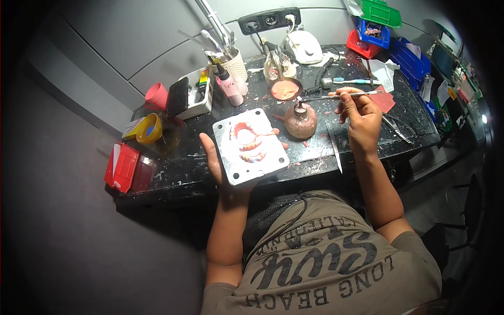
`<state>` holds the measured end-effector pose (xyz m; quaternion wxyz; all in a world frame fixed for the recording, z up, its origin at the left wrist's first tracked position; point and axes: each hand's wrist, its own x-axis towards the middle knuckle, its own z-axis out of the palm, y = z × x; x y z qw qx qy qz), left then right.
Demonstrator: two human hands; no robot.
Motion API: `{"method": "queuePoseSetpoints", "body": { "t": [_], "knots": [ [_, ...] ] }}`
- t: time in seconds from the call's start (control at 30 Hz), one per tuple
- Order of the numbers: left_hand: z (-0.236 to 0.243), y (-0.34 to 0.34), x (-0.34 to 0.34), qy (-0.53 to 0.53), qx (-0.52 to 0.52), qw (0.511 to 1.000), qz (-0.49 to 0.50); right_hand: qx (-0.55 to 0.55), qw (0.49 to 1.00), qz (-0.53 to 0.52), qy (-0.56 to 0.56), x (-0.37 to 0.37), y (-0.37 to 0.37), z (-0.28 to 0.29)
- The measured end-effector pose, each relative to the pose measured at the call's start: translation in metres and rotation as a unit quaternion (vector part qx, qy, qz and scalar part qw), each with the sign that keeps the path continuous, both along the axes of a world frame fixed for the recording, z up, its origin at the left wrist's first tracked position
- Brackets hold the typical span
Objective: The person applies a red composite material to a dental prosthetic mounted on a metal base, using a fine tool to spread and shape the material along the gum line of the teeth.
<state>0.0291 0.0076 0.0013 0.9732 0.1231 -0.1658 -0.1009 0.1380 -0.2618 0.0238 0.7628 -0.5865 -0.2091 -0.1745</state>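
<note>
My left hand (214,164) supports a square white dental flask half (270,164) from beneath, thumb along its left edge and fingertips showing at the right. Set in its white filling are reddish-pink denture shapes (249,147) with teeth. My right hand (361,118) pinches a thin metal wax-carving tool (362,94), held nearly level and pointing left. The tool's tip is at the wick of a round, pinkish spirit burner (301,125) standing just right of the flask half; I cannot make out a flame. Behind the burner sits a dark round pan (272,93) of pink wax.
A slim spatula (334,149) and a pink wax sheet (387,102) lie near my right hand. Toothbrush (357,81), spray bottle (229,86) and tool cup (237,67) stand or lie farther back. At left are a yellow bowl (149,128) and red bin (123,167).
</note>
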Motion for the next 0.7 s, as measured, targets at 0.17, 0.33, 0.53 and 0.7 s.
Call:
{"method": "queuePoseSetpoints", "body": {
  "t": [0.17,0.33,0.53,0.7],
  "knots": [
    [-0.001,0.000,0.000,0.003,0.003,1.000,0.001,-0.011,1.000,0.004,0.010,-0.002,-0.001,0.000],
    [0.000,-0.001,-0.001,0.029,0.003,1.000,0.010,-0.008,0.997,0.071,-0.005,-0.030,0.010,0.006],
    [0.003,-0.003,-0.002,0.054,0.006,0.998,0.025,-0.052,0.986,0.139,-0.070,-0.053,0.029,0.009],
    [0.000,-0.001,-0.002,0.076,-0.003,0.996,0.045,-0.081,0.984,0.139,-0.079,-0.049,0.033,0.009]
  ]
}}
